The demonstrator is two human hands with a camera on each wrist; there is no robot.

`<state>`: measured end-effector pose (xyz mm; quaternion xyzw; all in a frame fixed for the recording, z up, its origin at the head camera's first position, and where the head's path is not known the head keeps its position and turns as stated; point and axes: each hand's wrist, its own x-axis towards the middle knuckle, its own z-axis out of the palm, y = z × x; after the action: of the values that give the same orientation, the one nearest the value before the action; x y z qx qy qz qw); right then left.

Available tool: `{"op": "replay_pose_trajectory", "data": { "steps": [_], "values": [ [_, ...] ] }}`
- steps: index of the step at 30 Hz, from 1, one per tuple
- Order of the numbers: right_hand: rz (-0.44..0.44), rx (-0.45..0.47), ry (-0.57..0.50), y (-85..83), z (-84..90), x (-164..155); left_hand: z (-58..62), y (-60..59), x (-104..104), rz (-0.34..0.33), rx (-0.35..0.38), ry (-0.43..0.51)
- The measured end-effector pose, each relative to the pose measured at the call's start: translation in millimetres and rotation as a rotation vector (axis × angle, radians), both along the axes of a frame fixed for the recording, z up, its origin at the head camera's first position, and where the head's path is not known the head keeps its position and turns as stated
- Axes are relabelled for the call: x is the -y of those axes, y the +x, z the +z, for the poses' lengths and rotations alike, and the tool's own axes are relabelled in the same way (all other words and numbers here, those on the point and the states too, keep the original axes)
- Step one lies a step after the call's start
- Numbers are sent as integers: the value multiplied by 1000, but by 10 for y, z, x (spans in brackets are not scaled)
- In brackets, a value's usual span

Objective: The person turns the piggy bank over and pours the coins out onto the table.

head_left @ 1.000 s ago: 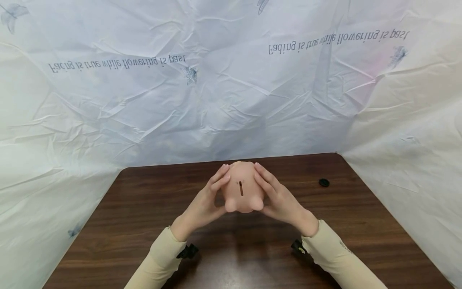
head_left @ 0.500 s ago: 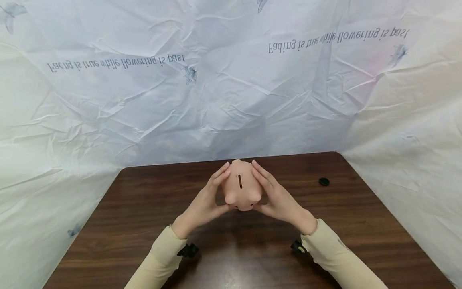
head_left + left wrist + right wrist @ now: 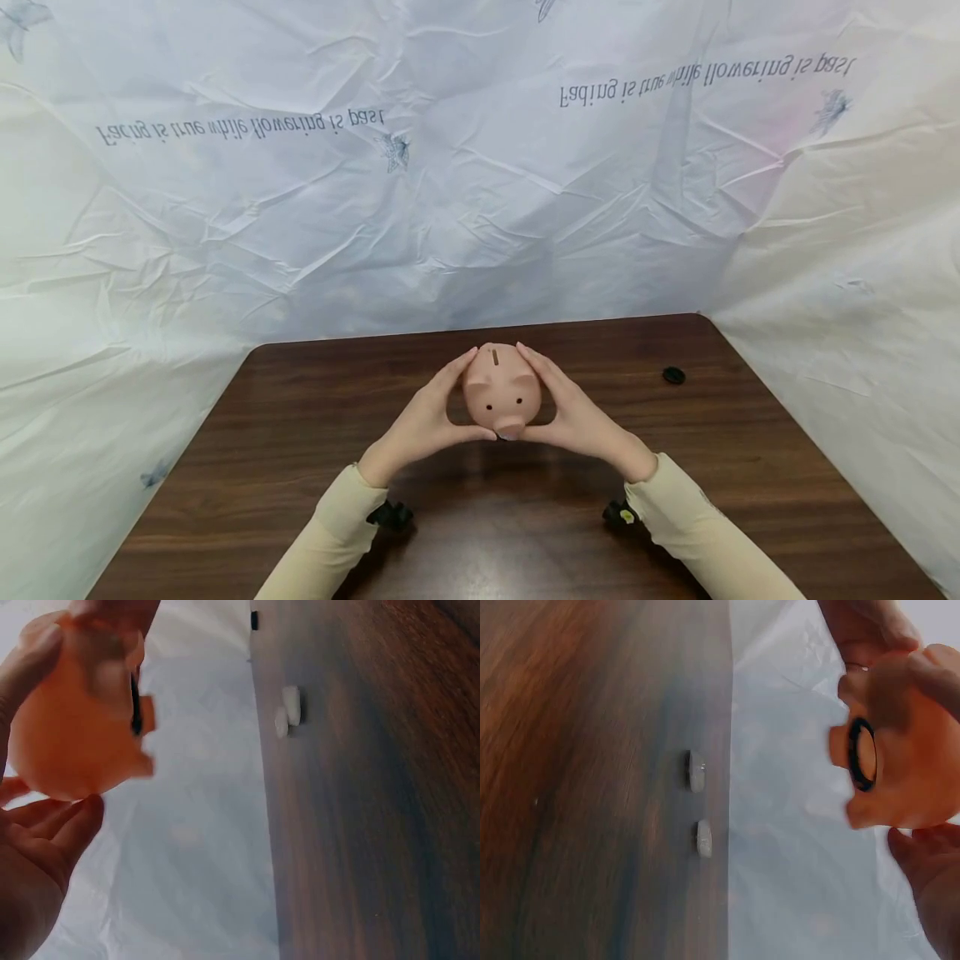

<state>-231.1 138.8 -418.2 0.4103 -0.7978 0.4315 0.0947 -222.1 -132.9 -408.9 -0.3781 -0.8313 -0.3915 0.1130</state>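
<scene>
You hold the pig [image 3: 502,393] above the table [image 3: 300,433], between your left hand [image 3: 423,421] and right hand [image 3: 577,417], its snout toward you. Two coins [image 3: 699,802] lie beneath it, side by side. A cap [image 3: 673,376] lies far right, well apart.

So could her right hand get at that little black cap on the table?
Probably yes. The cap lies in the open on the table, on the right hand's side, with nothing between. But that hand now holds the pig, so it would have to let go.
</scene>
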Motion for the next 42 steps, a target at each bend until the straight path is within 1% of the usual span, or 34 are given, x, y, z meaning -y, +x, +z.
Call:
{"op": "replay_pose_trajectory", "data": {
  "steps": [2,4,7,11,13,16,18,20,24,28,31,32,34,36,38,39,42],
  "values": [
    [-12,89,10,6,-5,-5,-24,-5,7,21,104,9],
    [-34,169,24,18,-6,-8,-34,-4,4,55,193,11],
    [-68,234,53,22,-10,3,-46,-10,-18,110,289,1],
    [-100,308,103,18,-29,31,-55,-12,-45,201,386,-43],
    [-121,359,124,19,-45,41,-77,-24,-53,215,442,-57],
    [-149,444,147,22,-70,51,-122,-54,-54,194,525,-56],
    [-162,491,156,23,-87,59,-149,-71,-51,169,583,-38],
    [-162,522,163,21,-101,65,-169,-87,-49,151,621,-24],
    [-152,551,151,6,-105,65,-175,-114,-45,130,661,-2],
    [-153,562,119,-21,-80,65,-139,-147,-38,97,711,46],
    [-173,545,95,-45,-45,74,-98,-184,-42,81,709,74],
    [-177,530,87,-51,-24,76,-70,-190,-47,85,685,72],
    [-182,474,66,-56,29,73,0,-197,-57,111,600,52],
    [-164,407,24,-53,103,63,92,-187,-61,124,491,49],
    [-139,318,-12,-38,183,43,192,-159,-54,108,384,59],
    [-123,273,-31,-27,222,31,236,-142,-46,86,336,73],
    [-70,101,-46,7,326,-7,342,-90,-16,-22,204,123]
  ]
}}
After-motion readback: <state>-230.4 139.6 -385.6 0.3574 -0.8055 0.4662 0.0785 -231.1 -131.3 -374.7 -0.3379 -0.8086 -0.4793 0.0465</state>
